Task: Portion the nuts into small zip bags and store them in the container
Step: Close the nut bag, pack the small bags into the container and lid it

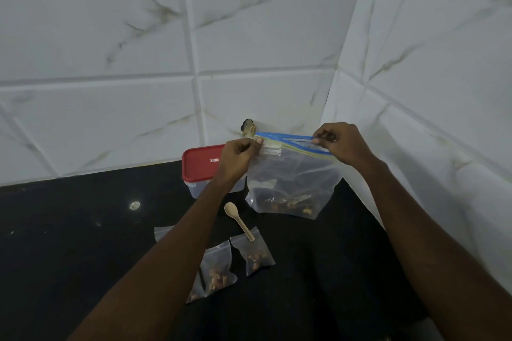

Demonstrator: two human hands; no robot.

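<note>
On the black counter (83, 230), in the corner of the tiled wall, you hold the large zip bag (293, 180) upright, its bottom at or just above the surface; I cannot tell which. The container (202, 166) sits behind your left wrist with its red lid on, so it will need opening before anything goes in. Your left hand (238, 155) pinches the bag's top left corner and your right hand (343, 144) pinches the blue zip strip at the far end; the mouth looks parted between them. Nearer you lie the small zip bags (219, 268), at least two with nuts inside, one partly hidden under your left forearm. The wooden spoon (239, 220) rests with its handle across one of them. The remaining nuts (288, 203) sit low in the large bag. The main risk is one pinch slipping: the bag would sag sideways and, if the mouth is open, spill across the counter. A drop of your left forearm could also sweep the small bags or flick the spoon away.
</note>
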